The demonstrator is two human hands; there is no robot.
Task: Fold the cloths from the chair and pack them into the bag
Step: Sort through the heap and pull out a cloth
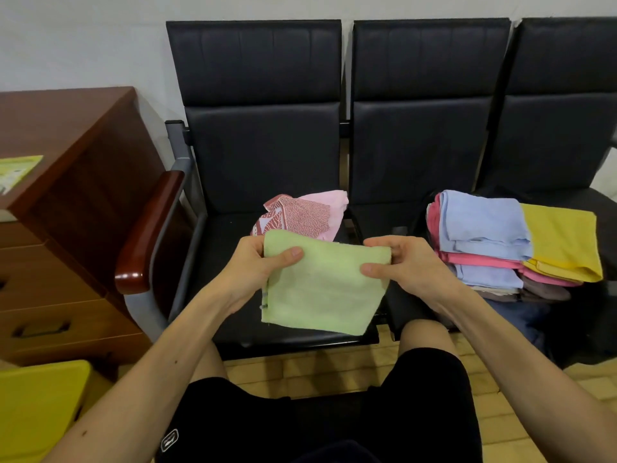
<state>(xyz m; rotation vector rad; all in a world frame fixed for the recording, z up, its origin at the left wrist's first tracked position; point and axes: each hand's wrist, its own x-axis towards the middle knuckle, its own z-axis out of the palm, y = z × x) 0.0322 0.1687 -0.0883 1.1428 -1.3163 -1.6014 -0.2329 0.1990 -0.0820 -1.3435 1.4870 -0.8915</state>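
Observation:
I hold a light green cloth (320, 289), folded into a rough square, up over the left black chair seat (230, 235). My left hand (257, 265) pinches its top left corner and my right hand (400, 262) pinches its top right corner. Behind it on the seat lie a red-patterned cloth (293, 215) and a pink cloth (329, 203), unfolded. On the middle seat a stack of folded cloths (484, 235), blue, pink, yellow and brown, rests on a dark bag (521, 322) whose shape is mostly hidden.
A wooden drawer cabinet (66, 202) stands at the left, close to the chair's wooden armrest (150, 228). A yellow object (36, 406) sits at the bottom left. My knees in black shorts are below the seat edge, over a tan tiled floor.

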